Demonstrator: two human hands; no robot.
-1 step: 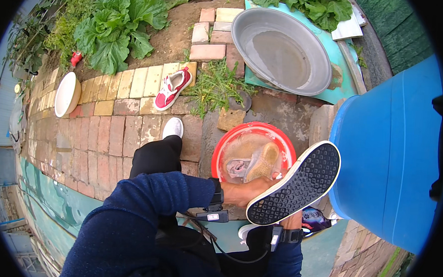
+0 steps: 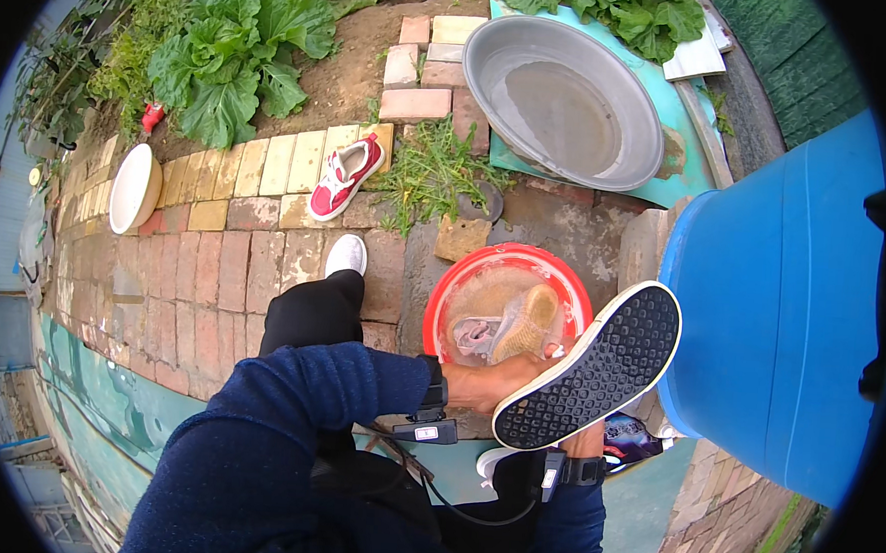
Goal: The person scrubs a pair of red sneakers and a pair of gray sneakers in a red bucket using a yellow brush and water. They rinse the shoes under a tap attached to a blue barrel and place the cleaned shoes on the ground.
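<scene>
My left hand (image 2: 497,385) grips a shoe (image 2: 586,369), its black patterned sole turned up toward me. My right hand (image 2: 583,441) is at the shoe's lower right, its fingers hidden behind it. Beneath the shoe sits a red-rimmed basin (image 2: 468,273) of murky water holding a tan-soled shoe (image 2: 524,323) and pale pinkish material (image 2: 475,333) that I cannot make out. A red and white sneaker (image 2: 346,176) rests on the bricks ahead, to the left of some weeds.
A large blue barrel (image 2: 762,313) stands close at my right. Ahead are a grey oval tub (image 2: 646,137) on a turquoise board, leafy plants (image 2: 224,65) and brick paving (image 2: 203,274). A white basin (image 2: 132,185) is at the left. My white-shod foot (image 2: 346,256) is below the sneaker.
</scene>
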